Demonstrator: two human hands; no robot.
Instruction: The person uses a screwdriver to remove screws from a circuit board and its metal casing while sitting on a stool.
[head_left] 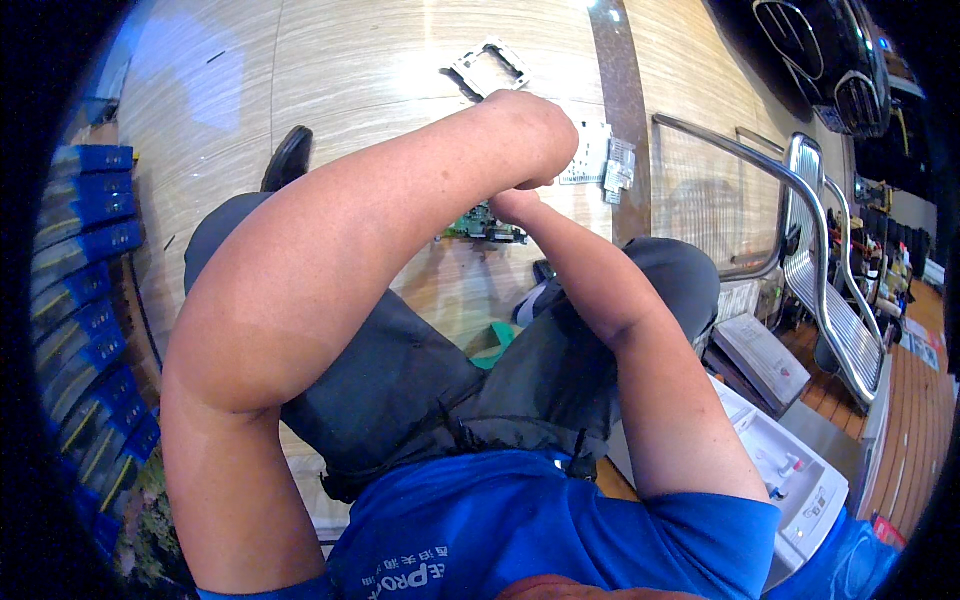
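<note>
My left hand (pixel 540 135) reaches across in front of me, its back toward the view and its fingers curled under. Whatever it grips is hidden beneath it. Close below, my right hand (pixel 515 205) is bent inward with closed fingers, largely covered by my left forearm. It is at the upper right edge of a green circuit board (pixel 482 224) that carries small components and connectors. Part of the board is behind my left forearm. To the right of my left hand lie a flat white perforated plate (pixel 588 156) and a silver metal piece (pixel 619 170).
A pale rectangular frame (pixel 492 68) lies on the tiled floor (pixel 370 60) beyond my hands. Between my legs is a green curved object (pixel 493 345). A metal bench (pixel 825 250) is at the right, near a white appliance (pixel 800 480). Blue boxes (pixel 95 235) line the left.
</note>
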